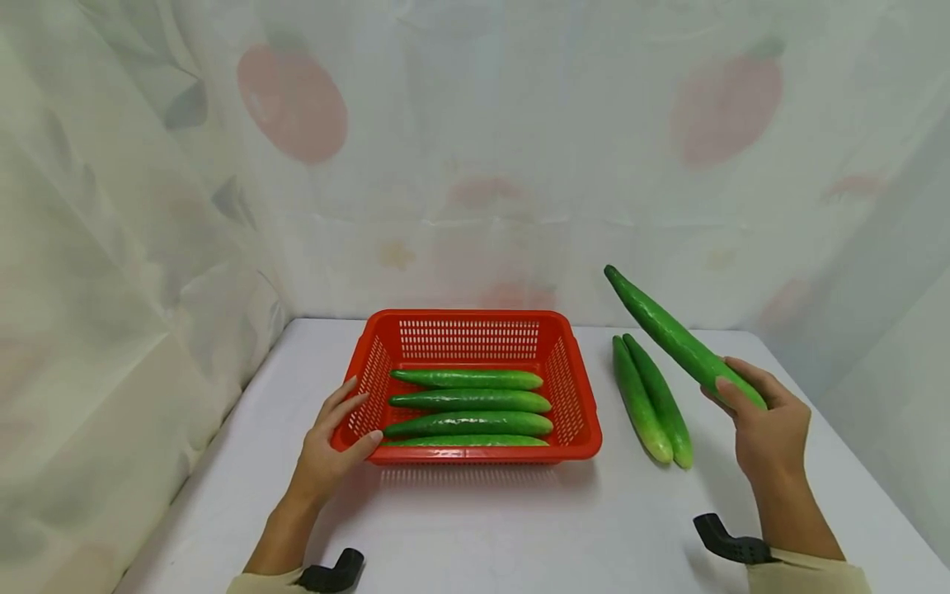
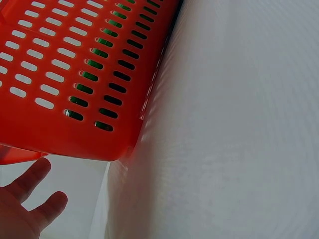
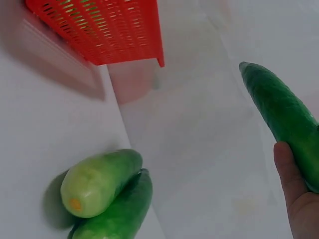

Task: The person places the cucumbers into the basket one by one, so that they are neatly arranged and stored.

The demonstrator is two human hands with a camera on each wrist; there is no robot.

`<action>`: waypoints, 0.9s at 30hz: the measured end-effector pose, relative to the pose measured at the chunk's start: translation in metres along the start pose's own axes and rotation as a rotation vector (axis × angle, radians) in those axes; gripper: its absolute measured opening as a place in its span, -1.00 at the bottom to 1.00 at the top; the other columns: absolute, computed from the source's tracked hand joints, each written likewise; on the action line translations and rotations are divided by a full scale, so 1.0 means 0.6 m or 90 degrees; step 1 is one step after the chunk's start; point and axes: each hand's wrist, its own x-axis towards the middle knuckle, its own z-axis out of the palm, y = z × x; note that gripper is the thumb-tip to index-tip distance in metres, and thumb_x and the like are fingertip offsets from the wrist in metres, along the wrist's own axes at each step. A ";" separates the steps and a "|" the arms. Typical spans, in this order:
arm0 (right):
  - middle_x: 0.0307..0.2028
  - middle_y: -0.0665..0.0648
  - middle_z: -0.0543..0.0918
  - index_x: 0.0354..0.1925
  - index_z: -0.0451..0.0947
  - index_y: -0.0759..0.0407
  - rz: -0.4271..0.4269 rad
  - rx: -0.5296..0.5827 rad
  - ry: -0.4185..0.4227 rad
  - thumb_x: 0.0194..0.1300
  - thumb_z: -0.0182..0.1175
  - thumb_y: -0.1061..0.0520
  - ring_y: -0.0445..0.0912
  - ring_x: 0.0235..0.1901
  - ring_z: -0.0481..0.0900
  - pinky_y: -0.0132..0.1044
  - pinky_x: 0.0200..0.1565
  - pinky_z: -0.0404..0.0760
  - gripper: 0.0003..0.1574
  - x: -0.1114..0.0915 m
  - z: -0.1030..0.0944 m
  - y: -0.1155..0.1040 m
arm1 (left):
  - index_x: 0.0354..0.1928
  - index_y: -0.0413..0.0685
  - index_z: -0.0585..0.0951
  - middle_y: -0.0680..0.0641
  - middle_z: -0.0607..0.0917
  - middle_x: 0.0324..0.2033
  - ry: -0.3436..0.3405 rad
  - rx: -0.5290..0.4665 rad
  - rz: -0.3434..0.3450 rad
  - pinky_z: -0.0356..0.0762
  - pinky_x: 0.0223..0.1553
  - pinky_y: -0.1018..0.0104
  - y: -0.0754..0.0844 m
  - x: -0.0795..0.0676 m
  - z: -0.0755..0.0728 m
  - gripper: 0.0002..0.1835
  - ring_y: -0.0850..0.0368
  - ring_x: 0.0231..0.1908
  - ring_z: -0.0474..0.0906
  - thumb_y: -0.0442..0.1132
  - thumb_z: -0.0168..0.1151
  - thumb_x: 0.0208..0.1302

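My right hand (image 1: pixel 772 421) grips a long green cucumber (image 1: pixel 679 342) near its lower end, raised above the table and tilted up to the left. In the right wrist view the thumb lies along this cucumber (image 3: pixel 279 107). A red plastic basket (image 1: pixel 475 454) stands mid-table with several cucumbers (image 1: pixel 467 401) lying side by side in it. At the basket's left front corner is my left hand (image 1: pixel 326 450), thumb on the rim and fingers spread loosely along the side. The left wrist view shows two fingertips (image 2: pixel 52 206) below the basket's slotted wall (image 2: pixel 70 134).
Two more cucumbers (image 1: pixel 646 404) lie together on the white table (image 1: pixel 475 528), right of the basket and left of my right hand. Behind the table hangs a pale curtain (image 1: pixel 475 165) with faded fruit prints, and pale sheeting (image 1: pixel 111 289) closes off the left side.
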 end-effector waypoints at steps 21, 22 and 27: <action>0.02 0.26 0.46 0.09 0.48 0.54 -0.096 0.009 -0.164 0.23 0.24 0.43 0.02 -0.03 0.49 -0.31 -0.12 0.58 -0.56 0.017 0.067 -0.037 | 0.24 -0.23 0.48 0.03 0.24 0.39 0.005 0.001 0.002 0.30 0.07 0.54 0.001 0.002 0.000 -0.40 0.03 0.36 0.09 -0.24 0.38 0.14; 0.02 0.27 0.46 0.08 0.48 0.54 -0.099 0.013 -0.170 0.23 0.23 0.44 0.03 -0.03 0.48 -0.29 -0.13 0.59 -0.56 0.018 0.071 -0.037 | 0.24 -0.23 0.48 0.03 0.24 0.39 0.005 0.002 0.002 0.31 0.06 0.54 0.001 0.002 0.000 -0.40 0.03 0.36 0.09 -0.24 0.39 0.13; -0.03 0.29 0.55 0.03 0.54 0.50 -0.113 0.037 -0.200 0.21 0.23 0.47 0.06 -0.05 0.50 -0.25 -0.13 0.59 -0.63 0.024 0.087 -0.040 | 0.23 -0.22 0.49 0.03 0.24 0.39 0.004 0.008 -0.001 0.32 0.05 0.53 -0.002 0.003 0.001 -0.40 0.03 0.36 0.10 -0.23 0.39 0.13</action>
